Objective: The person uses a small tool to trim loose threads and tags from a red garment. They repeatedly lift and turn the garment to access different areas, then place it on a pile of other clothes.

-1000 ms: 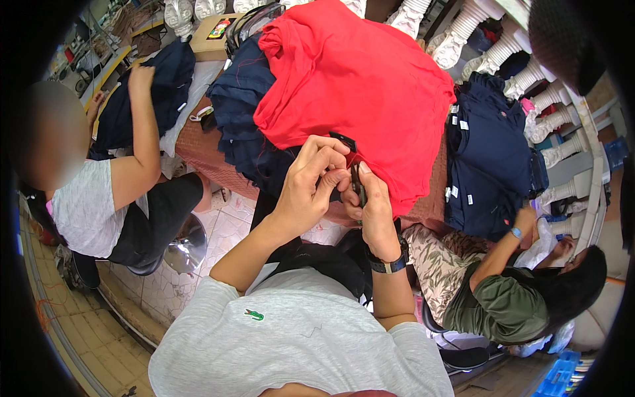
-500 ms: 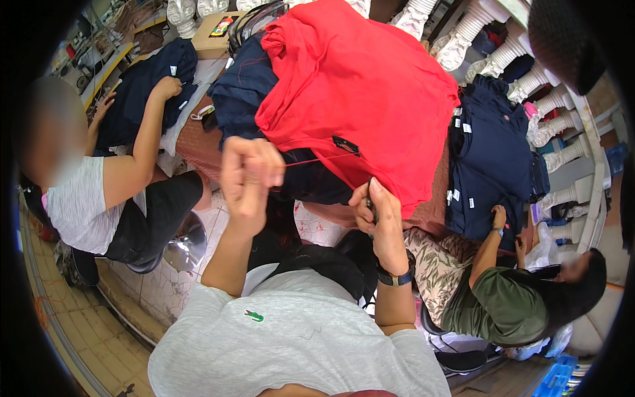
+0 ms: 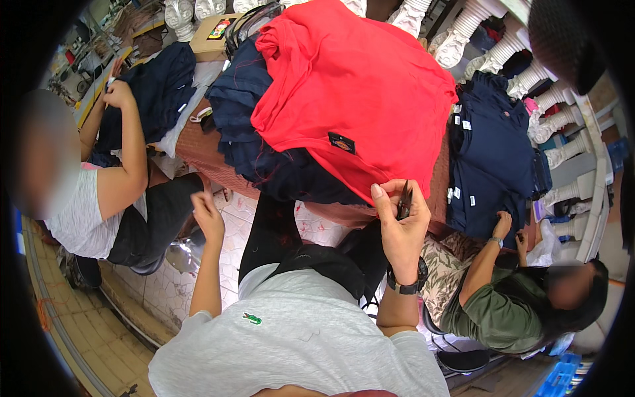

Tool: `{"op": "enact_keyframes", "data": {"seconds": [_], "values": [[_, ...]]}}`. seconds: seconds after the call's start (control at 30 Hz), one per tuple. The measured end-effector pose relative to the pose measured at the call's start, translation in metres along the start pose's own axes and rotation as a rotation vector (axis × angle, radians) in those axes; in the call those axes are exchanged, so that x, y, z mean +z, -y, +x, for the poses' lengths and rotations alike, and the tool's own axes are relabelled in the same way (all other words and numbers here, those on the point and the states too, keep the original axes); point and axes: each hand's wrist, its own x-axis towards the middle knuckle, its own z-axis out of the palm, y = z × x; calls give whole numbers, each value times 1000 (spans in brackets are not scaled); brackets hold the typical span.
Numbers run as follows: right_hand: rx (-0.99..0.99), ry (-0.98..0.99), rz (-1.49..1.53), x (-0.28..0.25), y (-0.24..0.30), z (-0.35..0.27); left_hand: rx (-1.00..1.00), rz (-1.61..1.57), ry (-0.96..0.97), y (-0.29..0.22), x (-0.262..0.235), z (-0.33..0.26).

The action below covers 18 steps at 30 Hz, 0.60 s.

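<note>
A red shirt (image 3: pixel 357 86) with a small dark label lies spread over a heap of navy garments (image 3: pixel 258 132) on the table in front of me. My right hand (image 3: pixel 400 225) is raised at the shirt's lower hem and is shut on small dark thread snips (image 3: pixel 404 200); a black watch sits on that wrist. My left hand (image 3: pixel 208 218) hangs lower, off the table's left edge, fingers loosely curled and holding nothing I can see. A dark garment lies across my lap (image 3: pixel 311 255).
A person in a white top (image 3: pixel 86 212) sits at my left, handling navy cloth (image 3: pixel 155 86). Another person in a green shirt (image 3: pixel 503 311) sits at my right beside a stack of navy shirts (image 3: pixel 493 152). White balusters (image 3: pixel 463 40) stand behind. Tiled floor lies below.
My left hand has let go near the shirt's hem and dropped down to the left. My right hand stays at the hem with the snips.
</note>
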Motion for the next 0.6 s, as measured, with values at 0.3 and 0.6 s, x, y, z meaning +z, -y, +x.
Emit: {"op": "enact_keyframes", "data": {"seconds": [0.3,0.6], "values": [[-332,-51,-237,26,22,27,-111,86,802,-79,-43,13],[-210,-46,-192,29,5,26,386,-666,374,-311,34,60]]}}
